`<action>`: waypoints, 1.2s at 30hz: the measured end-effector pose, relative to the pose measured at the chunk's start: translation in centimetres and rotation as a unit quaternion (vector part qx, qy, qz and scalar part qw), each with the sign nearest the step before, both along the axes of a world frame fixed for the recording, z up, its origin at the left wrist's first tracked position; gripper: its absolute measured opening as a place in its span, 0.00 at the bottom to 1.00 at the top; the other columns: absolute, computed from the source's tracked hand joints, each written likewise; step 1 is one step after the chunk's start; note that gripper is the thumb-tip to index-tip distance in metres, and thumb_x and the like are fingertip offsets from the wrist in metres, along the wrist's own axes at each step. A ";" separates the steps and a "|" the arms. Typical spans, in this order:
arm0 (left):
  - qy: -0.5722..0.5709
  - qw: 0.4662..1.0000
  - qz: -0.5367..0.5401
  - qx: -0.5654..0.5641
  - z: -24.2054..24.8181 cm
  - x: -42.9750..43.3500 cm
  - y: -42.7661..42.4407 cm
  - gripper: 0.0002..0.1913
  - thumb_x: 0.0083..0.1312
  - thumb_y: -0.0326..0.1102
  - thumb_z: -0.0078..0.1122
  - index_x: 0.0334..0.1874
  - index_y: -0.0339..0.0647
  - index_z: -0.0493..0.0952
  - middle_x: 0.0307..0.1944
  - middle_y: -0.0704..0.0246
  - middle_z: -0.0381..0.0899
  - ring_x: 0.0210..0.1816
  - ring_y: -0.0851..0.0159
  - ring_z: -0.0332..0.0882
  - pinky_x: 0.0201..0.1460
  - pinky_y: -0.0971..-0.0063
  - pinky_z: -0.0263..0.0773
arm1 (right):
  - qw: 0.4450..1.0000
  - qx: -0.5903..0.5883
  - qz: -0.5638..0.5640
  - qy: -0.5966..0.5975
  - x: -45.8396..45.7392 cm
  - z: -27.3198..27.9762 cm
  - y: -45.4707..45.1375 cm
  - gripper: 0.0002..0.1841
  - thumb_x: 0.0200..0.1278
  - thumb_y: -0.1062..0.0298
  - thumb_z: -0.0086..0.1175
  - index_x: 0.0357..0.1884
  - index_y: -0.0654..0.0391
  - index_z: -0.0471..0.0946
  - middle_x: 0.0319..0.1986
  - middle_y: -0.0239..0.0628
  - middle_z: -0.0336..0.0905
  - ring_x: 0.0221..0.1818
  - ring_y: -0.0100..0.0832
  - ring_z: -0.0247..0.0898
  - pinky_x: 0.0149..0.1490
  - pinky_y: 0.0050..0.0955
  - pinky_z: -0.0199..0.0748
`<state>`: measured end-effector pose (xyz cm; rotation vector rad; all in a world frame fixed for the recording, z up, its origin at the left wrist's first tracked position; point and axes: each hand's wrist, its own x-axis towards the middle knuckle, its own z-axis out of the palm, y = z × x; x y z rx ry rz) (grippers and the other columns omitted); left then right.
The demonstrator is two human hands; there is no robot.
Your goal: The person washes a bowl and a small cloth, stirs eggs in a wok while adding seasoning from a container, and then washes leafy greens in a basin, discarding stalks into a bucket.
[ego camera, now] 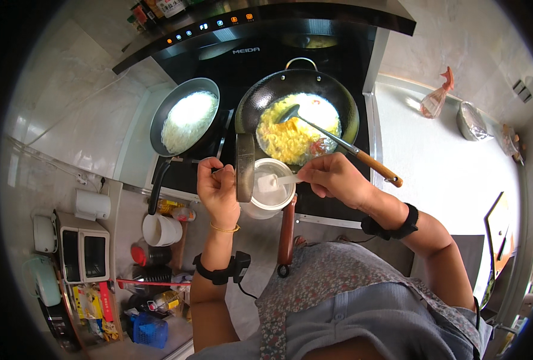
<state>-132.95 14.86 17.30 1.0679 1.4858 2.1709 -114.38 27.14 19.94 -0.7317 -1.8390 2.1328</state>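
My left hand (219, 191) is at the dark round lid (245, 168), which stands on edge beside the mouth of a clear jar (266, 204) with a white rim. The lid hides part of my grip, and whether it joins the jar I cannot tell. Between thumb and fingers, my right hand (334, 180) holds a small white spoon (286, 180). Its bowl is over the jar's mouth, with white granules in it. Just beyond is a black wok (257, 99) of yellow egg pieces in pale broth (277, 144). A wooden-handled ladle (329, 134) rests in the wok.
A grey frying pan (158, 112) with pale noodles in liquid sits on the black stove, its handle (158, 189) sticking out towards me. The wok's brown handle (286, 234) also points my way. Overhead is a range hood (266, 18). A white counter (437, 166) lies to the right.
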 end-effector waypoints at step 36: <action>0.003 0.999 0.051 0.006 -0.7 -1.0 0.0 0.07 0.62 0.24 0.51 0.36 0.41 0.64 0.17 0.81 0.62 0.21 0.85 0.56 0.24 0.91 0.52 | 0.983 -0.150 -0.100 0.040 1.4 1.0 3.5 0.09 0.61 0.72 0.47 0.38 0.67 0.74 0.14 0.28 0.64 0.13 0.16 0.51 0.17 0.14 0.43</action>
